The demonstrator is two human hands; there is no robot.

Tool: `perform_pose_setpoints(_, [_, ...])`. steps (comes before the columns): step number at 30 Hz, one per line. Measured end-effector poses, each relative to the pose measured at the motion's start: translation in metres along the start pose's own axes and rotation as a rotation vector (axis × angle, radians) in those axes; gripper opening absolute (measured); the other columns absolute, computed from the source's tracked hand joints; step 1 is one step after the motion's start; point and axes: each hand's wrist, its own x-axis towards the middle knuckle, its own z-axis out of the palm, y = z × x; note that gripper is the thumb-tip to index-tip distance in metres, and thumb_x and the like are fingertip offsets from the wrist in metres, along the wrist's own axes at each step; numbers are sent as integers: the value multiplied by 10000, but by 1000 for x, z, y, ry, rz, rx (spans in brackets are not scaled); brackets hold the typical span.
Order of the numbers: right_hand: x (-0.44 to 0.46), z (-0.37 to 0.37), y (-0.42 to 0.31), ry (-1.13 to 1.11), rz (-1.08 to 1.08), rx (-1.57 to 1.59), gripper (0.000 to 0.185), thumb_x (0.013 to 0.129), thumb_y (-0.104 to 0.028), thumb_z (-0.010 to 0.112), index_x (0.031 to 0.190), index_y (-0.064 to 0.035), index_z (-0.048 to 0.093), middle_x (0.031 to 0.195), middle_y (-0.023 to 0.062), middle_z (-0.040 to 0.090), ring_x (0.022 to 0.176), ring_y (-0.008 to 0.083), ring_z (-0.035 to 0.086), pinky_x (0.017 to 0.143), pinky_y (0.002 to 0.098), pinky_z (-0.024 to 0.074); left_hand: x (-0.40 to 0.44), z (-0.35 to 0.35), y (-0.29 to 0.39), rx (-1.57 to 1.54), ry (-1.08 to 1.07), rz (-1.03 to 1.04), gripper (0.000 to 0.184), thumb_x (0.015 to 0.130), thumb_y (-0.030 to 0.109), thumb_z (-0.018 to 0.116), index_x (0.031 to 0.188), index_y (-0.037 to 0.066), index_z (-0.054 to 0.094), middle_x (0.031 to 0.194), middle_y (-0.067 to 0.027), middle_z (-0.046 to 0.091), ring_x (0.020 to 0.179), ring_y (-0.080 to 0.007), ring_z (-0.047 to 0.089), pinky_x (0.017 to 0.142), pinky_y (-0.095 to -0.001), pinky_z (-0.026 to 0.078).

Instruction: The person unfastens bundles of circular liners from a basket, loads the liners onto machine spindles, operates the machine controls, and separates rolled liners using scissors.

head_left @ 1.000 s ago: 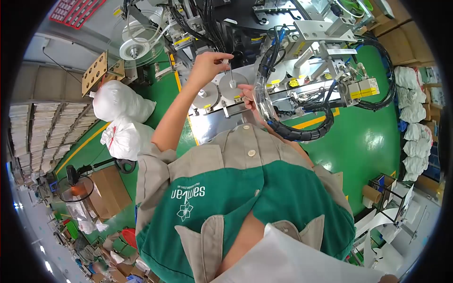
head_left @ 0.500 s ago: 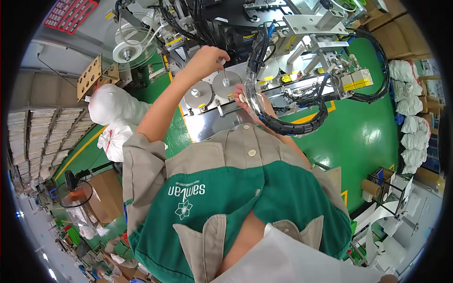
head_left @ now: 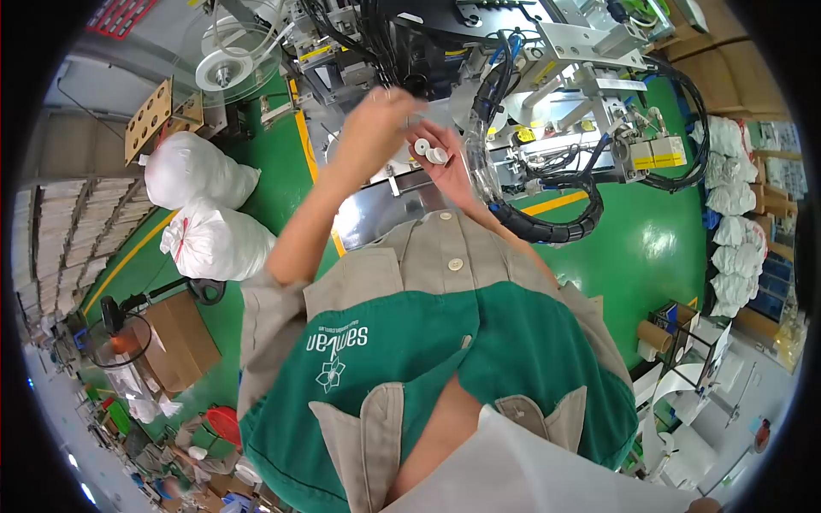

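My right hand (head_left: 446,162) is palm up in front of the machine, its fingers curled around several small white round plastic caps (head_left: 435,156). One of them shows a hole in its middle. Just left of it, my left hand (head_left: 376,128) hovers with bent fingers, smeared by motion. What it holds, if anything, cannot be made out. Behind my left hand, the grey discs on the machine are mostly covered. A shiny metal plate (head_left: 376,218) lies below both hands.
A black cable chain (head_left: 547,229) loops beside my right forearm. White sacks (head_left: 224,239) stand on the green floor (head_left: 654,248) to the left. A clear reel (head_left: 224,73) is at upper left. Cartons and more white sacks (head_left: 737,239) line the right side.
My left hand has left the peg of the grey disc and come down beside my right hand. My right hand has turned up and forward, showing the white caps. The view has shifted slightly.
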Motion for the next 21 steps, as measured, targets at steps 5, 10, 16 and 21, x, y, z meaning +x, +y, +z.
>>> perform_pose_setpoints(5, [-1,-3,12,-73,94,13,486,1010,-347,319,1308,20,431,1220,84,548,1107,179,531,923,332,447,-43,28,2,-145,-105,123,327,683,112,712,1009,102,682,1042,-61,649,987,-250,562,865,-365,451])
perform_pose_setpoints(10, [4,5,20,-15,240,-6,470,1000,-364,352,1257,12,468,1172,81,566,1111,191,536,916,336,458,-55,34,-14,-192,-52,121,206,767,114,670,966,66,691,946,-62,670,877,-204,608,813,-319,466])
perform_pose_setpoints(16, [5,-10,29,92,249,-22,384,978,-360,435,1103,-17,554,978,57,605,882,158,574,765,279,468,-70,37,-14,-1214,47,-782,161,888,112,594,985,-11,633,927,-80,666,822,-131,633,700,-249,502])
perform_pose_setpoints(21, [-3,28,20,231,-44,-805,223,920,-191,568,1034,-2,598,794,-6,570,668,29,469,553,173,361,-83,48,-26,-1767,233,-948,69,869,17,569,934,-7,571,917,-87,630,857,-193,653,861,-327,556])
